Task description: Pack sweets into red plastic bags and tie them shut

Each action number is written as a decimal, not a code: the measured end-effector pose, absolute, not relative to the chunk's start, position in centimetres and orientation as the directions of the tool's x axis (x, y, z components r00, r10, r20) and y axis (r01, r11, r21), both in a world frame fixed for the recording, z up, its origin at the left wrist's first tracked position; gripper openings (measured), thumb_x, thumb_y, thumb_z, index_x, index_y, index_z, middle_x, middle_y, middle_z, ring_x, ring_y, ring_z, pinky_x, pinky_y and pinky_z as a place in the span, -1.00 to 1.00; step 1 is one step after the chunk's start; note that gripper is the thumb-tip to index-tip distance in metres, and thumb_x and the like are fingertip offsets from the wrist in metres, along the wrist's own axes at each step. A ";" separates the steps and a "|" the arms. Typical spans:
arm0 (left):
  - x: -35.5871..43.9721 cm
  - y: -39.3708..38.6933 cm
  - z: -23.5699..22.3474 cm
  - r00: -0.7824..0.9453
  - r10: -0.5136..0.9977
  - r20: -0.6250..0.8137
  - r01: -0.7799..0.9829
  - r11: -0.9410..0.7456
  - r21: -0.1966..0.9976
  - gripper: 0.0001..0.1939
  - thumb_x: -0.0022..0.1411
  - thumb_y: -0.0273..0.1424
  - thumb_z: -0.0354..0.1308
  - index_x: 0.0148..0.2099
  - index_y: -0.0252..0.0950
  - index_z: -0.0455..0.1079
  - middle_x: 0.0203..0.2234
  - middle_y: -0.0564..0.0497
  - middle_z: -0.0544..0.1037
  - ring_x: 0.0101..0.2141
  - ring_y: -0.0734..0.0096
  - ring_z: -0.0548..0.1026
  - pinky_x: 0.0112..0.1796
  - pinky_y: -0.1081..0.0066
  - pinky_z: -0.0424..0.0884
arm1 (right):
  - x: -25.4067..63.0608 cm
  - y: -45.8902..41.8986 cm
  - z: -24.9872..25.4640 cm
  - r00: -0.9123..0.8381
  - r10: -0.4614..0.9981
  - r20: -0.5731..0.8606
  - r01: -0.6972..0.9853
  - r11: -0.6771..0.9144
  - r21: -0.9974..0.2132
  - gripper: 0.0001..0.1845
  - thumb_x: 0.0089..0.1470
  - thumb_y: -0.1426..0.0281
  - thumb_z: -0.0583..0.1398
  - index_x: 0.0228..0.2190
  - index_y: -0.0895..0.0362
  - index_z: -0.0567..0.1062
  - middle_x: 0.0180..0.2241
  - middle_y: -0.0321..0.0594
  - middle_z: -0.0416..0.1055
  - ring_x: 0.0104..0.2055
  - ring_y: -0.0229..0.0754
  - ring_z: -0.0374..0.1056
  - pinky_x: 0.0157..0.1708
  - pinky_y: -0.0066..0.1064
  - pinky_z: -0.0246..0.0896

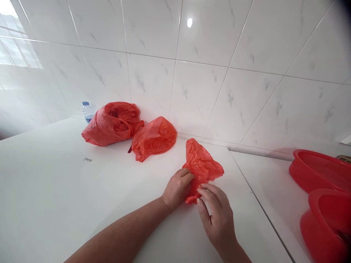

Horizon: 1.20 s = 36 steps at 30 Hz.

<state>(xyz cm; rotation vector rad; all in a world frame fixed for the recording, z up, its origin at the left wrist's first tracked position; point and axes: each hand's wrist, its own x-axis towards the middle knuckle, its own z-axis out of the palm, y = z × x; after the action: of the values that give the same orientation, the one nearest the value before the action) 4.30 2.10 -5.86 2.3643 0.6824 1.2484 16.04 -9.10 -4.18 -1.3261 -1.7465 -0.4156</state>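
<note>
A crumpled red plastic bag (204, 162) rests on the white tabletop in front of me, its upper part flared out. My left hand (178, 188) is closed on the left side of this bag, with its fingertips partly hidden in the folds. At the bag's lower right edge is my right hand (218, 212), its fingertips touching the plastic. A gap shows between the right thumb and the fingers, which are loosely bent.
Against the tiled wall (203, 98) lie a full red bag (102, 126) and a smaller red bag (155, 137). Behind them stands a clear bottle (87, 112) with a blue cap. Two red plastic basins (304, 175) (315, 219) sit at the right, beyond a seam in the surface.
</note>
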 end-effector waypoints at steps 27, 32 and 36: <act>3.6 2.5 -5.5 0.306 0.797 0.520 0.037 -0.556 0.830 -0.81 0.01 -0.61 0.09 -0.38 -0.22 0.40 -0.26 -0.02 0.54 -0.07 0.21 0.41 0.05 0.04 0.19 | 23.2 -8.5 -5.5 0.604 0.790 0.104 0.697 -0.460 -0.550 -0.68 0.02 0.17 0.05 -0.67 0.01 0.25 -0.71 -0.30 0.27 -0.71 -0.25 0.13 -0.72 -0.41 -0.06; 3.3 4.2 -6.7 0.176 0.956 0.235 -0.139 -0.212 0.967 -0.87 0.00 -0.52 -0.03 -0.34 -0.26 0.27 -0.44 0.02 0.47 -0.43 0.40 0.47 -0.35 0.29 0.44 | 24.4 -8.6 -5.1 0.630 0.774 0.054 0.734 -0.572 -0.366 -0.59 -0.01 0.21 0.06 -0.79 0.05 0.19 -0.72 -0.26 0.29 -0.71 -0.24 0.16 -0.69 -0.41 -0.06; 3.1 4.6 -6.5 0.226 0.971 0.077 -0.309 -0.003 0.951 -0.82 -0.04 -0.46 -0.03 -0.30 -0.25 0.22 -0.41 0.06 0.47 -0.41 0.42 0.48 -0.36 0.34 0.45 | 24.2 -8.5 -4.9 0.604 0.789 0.111 0.780 -0.557 -0.286 -0.65 0.03 0.26 0.04 -0.71 0.07 0.30 -0.64 -0.19 0.39 -0.63 -0.20 0.27 -0.64 -0.41 -0.04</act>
<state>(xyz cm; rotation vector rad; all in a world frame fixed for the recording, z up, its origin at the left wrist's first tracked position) 3.14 4.59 -6.54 1.1104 0.7909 1.1944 24.22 -8.54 -4.87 -2.5278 -1.2737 0.0426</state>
